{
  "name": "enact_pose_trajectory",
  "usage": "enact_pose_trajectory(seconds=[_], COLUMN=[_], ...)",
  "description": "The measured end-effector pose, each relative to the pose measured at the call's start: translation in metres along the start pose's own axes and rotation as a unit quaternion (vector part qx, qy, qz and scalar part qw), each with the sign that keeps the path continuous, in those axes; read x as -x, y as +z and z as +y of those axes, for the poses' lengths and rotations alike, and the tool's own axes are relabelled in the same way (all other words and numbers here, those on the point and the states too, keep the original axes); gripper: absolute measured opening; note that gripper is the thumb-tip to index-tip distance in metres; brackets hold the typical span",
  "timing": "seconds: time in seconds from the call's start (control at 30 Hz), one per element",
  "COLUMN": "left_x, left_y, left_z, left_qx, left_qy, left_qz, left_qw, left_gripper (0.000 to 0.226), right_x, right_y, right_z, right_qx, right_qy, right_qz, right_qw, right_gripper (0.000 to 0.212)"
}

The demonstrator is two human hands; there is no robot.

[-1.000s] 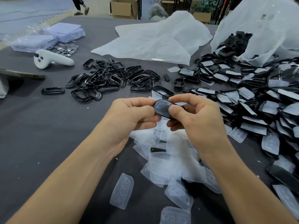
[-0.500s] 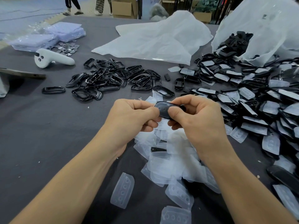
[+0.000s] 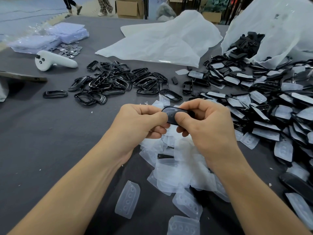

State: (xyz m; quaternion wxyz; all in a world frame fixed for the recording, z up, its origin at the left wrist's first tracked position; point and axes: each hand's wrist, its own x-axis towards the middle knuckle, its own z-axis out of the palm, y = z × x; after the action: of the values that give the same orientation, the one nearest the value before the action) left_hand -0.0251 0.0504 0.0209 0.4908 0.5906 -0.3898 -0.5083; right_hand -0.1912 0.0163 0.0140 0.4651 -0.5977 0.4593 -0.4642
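The left hand point(image 3: 142, 121) and the right hand point(image 3: 208, 122) both curl tight and pinch the small black frame point(image 3: 179, 109) just above the pile of clear pads point(image 3: 177, 167), so it seems best to push softly with both thumbs and pop its soft pad point(image 3: 170, 114) out whole

Centre: left hand point(image 3: 142, 121) and right hand point(image 3: 208, 126) hold one shell point(image 3: 171, 116) between them, above the pad pile point(image 3: 177, 167) on the table point(image 3: 42, 141).
Behind the hands: frame heap point(image 3: 116, 82).
Right: shell heap point(image 3: 271, 106), with the bag point(image 3: 279, 28) behind it.
Far centre: flat sheet point(image 3: 160, 38).
Far left: controller point(image 3: 54, 61), discs point(image 3: 71, 50) just behind it, packets point(image 3: 50, 38) beyond.
Near edge: single pad point(image 3: 127, 199), left of the pile.
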Motion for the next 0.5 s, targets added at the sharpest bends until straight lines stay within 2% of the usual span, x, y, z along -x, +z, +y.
enact_pose_trajectory(seconds=[0.37,0.5], left_x=[0.0019,0.0013], left_y=[0.0027,0.0029], left_z=[-0.0008,0.0005], left_qx=[-0.013,-0.002], left_qy=[-0.001,-0.021], left_qz=[0.016,0.013], left_qw=[1.000,1.000], left_gripper=[0.013,0.013], right_x=[0.0011,0.0006], right_y=[0.0031,0.0021], right_z=[0.0010,0.0019], right_qx=[0.005,0.015], right_qy=[0.009,0.004], right_qz=[-0.011,-0.013], right_qw=[1.000,1.000], right_gripper=[0.006,0.012])
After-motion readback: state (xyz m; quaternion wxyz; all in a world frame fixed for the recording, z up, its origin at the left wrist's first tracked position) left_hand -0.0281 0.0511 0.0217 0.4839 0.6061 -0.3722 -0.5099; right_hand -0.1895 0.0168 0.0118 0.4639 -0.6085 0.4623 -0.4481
